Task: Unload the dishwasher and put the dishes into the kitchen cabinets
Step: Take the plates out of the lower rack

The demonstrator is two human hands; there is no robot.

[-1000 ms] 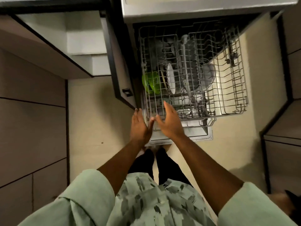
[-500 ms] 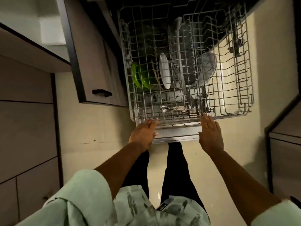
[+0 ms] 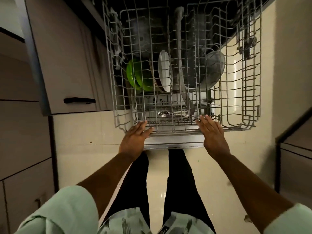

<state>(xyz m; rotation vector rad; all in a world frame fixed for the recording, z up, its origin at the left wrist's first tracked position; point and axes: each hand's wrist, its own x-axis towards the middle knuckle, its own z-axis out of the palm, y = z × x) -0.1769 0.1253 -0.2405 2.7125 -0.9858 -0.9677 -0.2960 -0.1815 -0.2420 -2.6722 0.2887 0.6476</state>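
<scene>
The grey wire upper rack (image 3: 239,114) of the dishwasher is pulled out over the open door (image 3: 173,141). Through its wires I see a green bowl (image 3: 135,75), a white plate (image 3: 164,71) on edge, a clear glass bowl (image 3: 214,70) and cutlery (image 3: 170,114) in the lower rack. My left hand (image 3: 135,139) reaches the rack's front left edge with straight fingers. My right hand (image 3: 212,134) is at the front edge further right, fingers straight and spread. Neither hand holds anything.
A grey cabinet door with a black handle (image 3: 79,100) stands to the left of the rack. More cabinet fronts (image 3: 22,132) run down the left side and another unit (image 3: 297,149) is at the right. My legs stand on the cream tiled floor (image 3: 87,132).
My hands have moved apart, the right one going right along the rack's front edge. The view has come closer to the rack and the rack fills more of it.
</scene>
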